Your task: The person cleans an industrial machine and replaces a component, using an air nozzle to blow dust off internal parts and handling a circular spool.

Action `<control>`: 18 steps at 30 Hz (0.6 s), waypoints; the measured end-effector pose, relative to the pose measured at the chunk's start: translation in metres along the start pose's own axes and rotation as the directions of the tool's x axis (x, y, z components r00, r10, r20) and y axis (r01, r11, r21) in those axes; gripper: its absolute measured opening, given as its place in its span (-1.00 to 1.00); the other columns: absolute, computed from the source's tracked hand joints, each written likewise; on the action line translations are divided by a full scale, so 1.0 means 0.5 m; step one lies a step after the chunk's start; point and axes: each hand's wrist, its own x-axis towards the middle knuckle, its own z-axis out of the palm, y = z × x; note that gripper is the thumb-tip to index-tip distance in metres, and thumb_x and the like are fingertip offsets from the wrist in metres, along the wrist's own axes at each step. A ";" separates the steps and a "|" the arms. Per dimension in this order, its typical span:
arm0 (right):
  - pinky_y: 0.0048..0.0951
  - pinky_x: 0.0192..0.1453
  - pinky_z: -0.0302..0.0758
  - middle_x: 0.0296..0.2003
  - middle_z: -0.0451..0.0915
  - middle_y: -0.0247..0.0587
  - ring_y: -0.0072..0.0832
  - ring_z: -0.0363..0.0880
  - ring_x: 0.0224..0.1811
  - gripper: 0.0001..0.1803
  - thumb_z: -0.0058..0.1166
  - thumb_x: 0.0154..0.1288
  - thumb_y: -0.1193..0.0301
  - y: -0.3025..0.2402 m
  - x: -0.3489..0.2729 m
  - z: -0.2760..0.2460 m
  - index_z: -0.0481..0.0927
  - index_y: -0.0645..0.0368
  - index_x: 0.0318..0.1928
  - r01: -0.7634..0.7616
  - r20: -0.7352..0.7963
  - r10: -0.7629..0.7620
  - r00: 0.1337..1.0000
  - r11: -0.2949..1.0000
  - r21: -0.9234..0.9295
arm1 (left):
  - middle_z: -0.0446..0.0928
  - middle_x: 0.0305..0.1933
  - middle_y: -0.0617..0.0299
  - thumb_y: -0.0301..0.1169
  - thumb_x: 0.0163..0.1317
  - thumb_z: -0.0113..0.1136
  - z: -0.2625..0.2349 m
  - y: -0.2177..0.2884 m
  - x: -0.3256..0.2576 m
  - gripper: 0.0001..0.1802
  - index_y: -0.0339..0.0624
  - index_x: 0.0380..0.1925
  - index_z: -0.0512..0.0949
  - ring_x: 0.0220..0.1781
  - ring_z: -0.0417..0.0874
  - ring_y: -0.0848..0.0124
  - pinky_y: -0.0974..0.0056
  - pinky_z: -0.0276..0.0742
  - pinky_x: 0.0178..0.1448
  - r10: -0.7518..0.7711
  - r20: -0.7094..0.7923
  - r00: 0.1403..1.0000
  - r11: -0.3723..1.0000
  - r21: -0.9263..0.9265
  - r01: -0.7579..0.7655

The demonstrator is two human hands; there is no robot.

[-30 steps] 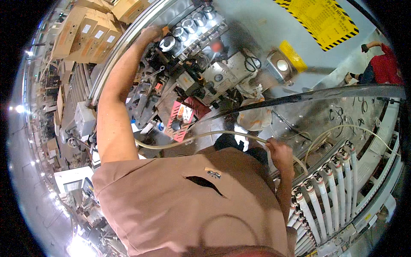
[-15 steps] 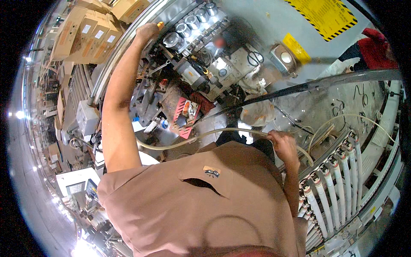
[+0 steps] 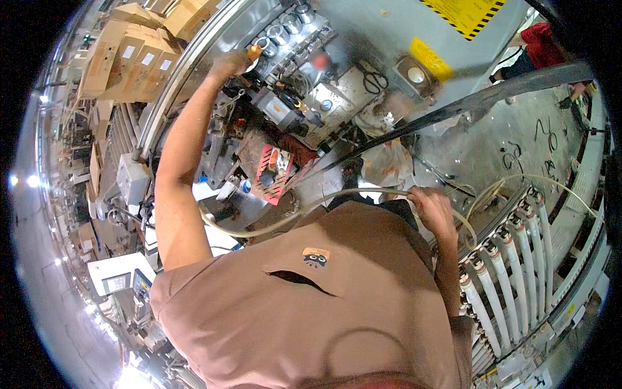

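Note:
My left hand (image 3: 232, 63) is raised far out and closed around an orange-handled tool (image 3: 255, 51) at the row of round metal fittings (image 3: 285, 29) on the grey machine. My right hand (image 3: 431, 206) is lower, at my right side, and grips a pale flexible hose (image 3: 278, 220). The hose sweeps in an arc across my brown shirt and loops on past my right hand toward the rack of white tubes (image 3: 512, 259). A cluttered work surface with a red perforated tray (image 3: 272, 172) lies between my arms.
Cardboard boxes (image 3: 123, 55) are stacked at the upper left. A dark metal bar (image 3: 479, 97) runs diagonally across the grey floor. A person in red (image 3: 538, 42) stands at the top right beside a yellow-and-black warning panel (image 3: 473, 13). White rags (image 3: 385, 159) lie near the bar.
My left hand has reached further up along the row of fittings, and the view has shifted so the machine sits higher. My right hand keeps its hold on the hose.

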 end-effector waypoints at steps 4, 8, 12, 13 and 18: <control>0.04 -0.19 0.55 -0.31 0.70 0.04 0.08 0.68 -0.25 -0.83 0.12 0.47 0.26 0.038 -0.003 -0.025 0.66 0.03 -0.10 0.020 0.012 -0.019 1.000 0.999 -0.029 | 0.67 0.21 -0.06 -0.13 0.43 0.06 -0.042 0.086 0.039 -0.55 -0.14 0.10 0.68 0.23 0.70 -0.06 -0.06 0.63 0.25 0.162 0.109 0.981 0.985 0.048 -0.168; 0.05 -0.18 0.59 -0.27 0.73 0.03 0.07 0.71 -0.25 -0.84 0.10 0.46 0.28 0.076 -0.012 -0.062 0.67 0.03 -0.09 -0.001 0.051 0.006 0.999 0.994 -0.109 | 0.69 0.19 -0.04 -0.29 0.33 0.04 0.012 0.216 0.093 -0.61 -0.26 -0.01 0.70 0.10 0.79 0.10 0.04 0.70 0.06 -0.111 -0.066 0.992 0.992 -0.064 0.106; 0.05 -0.20 0.58 -0.27 0.73 0.01 0.06 0.71 -0.26 -0.84 0.11 0.46 0.27 0.097 -0.038 -0.110 0.66 0.04 -0.14 -0.065 0.077 0.077 0.994 0.988 -0.142 | 0.75 -0.02 -0.04 -0.27 0.30 0.07 0.027 0.190 0.162 -0.56 -0.36 0.02 0.65 -0.27 0.81 0.19 0.04 0.67 -0.22 -0.060 0.191 0.980 0.972 -0.211 0.101; 0.05 -0.21 0.58 -0.28 0.73 0.00 0.05 0.70 -0.26 -0.84 0.12 0.45 0.27 0.112 -0.051 -0.115 0.66 0.03 -0.14 -0.061 0.054 0.070 0.996 0.988 -0.143 | 0.75 -0.06 -0.03 -0.29 0.29 0.07 0.031 0.208 0.175 -0.58 -0.37 0.00 0.65 -0.28 0.81 0.20 0.04 0.67 -0.22 -0.046 0.208 0.977 0.967 -0.236 0.095; 0.03 -0.23 0.58 -0.35 0.70 -0.03 0.03 0.69 -0.28 -0.86 0.16 0.42 0.29 0.157 -0.097 -0.111 0.68 0.00 -0.12 -0.055 -0.051 0.050 0.997 0.992 -0.114 | 0.71 -0.30 0.12 -0.39 0.22 0.06 0.042 0.198 0.205 -0.72 -0.32 -0.17 0.63 -0.43 0.72 0.29 0.13 0.57 -0.37 -0.036 0.193 0.980 0.966 -0.245 0.084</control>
